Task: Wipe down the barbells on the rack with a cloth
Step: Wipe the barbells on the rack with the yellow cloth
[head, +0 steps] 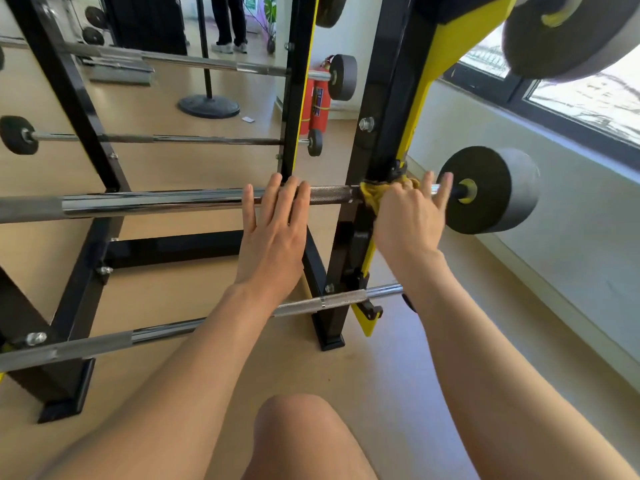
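1. The barbell (pixel 156 202) lies level across the black upright (pixel 381 133).
2. Just left of the upright, the left hand (pixel 273 230) rests on the barbell, fingers straight.
3. At the upright, the right hand (pixel 405 220) presses a yellow cloth (pixel 372 199) onto the barbell, fingers mostly straight.

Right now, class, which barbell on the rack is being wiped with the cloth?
The middle barbell: the right hand presses the yellow cloth on it by its black weight, the left hand rests on it. The lower barbell lies untouched.
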The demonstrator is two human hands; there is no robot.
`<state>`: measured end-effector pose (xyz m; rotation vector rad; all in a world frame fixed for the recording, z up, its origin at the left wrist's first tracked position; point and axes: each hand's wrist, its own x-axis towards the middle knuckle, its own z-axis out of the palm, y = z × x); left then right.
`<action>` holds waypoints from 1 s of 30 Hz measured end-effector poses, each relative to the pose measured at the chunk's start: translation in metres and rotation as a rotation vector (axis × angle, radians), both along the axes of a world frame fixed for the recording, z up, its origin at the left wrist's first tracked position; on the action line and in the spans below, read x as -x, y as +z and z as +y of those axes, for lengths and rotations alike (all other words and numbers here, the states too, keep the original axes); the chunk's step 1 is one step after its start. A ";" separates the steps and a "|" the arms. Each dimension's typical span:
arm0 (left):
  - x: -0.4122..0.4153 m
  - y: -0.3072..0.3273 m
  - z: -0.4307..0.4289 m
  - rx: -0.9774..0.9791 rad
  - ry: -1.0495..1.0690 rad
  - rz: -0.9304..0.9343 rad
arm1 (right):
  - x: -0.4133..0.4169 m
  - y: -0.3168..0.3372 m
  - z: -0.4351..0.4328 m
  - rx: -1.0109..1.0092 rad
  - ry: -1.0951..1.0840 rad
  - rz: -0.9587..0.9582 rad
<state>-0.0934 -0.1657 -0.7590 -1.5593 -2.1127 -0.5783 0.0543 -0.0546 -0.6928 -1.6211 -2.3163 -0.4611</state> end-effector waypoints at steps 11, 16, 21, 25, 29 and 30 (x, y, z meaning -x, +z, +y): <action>-0.017 -0.005 0.011 0.000 -0.112 0.068 | 0.022 -0.015 -0.006 0.100 -0.008 0.110; -0.010 -0.011 0.011 0.034 -0.102 0.127 | 0.025 0.021 0.021 0.331 -0.169 0.015; -0.001 -0.014 0.008 0.060 -0.112 0.156 | 0.009 0.042 0.075 0.449 -0.321 0.113; -0.003 -0.016 0.011 0.036 -0.109 0.143 | 0.015 0.026 0.101 0.488 -0.451 0.255; -0.008 -0.019 0.017 0.019 -0.101 0.136 | 0.025 0.013 0.092 0.447 -0.335 0.287; -0.009 -0.019 0.018 0.018 -0.099 0.134 | 0.026 0.016 0.093 0.458 -0.344 0.292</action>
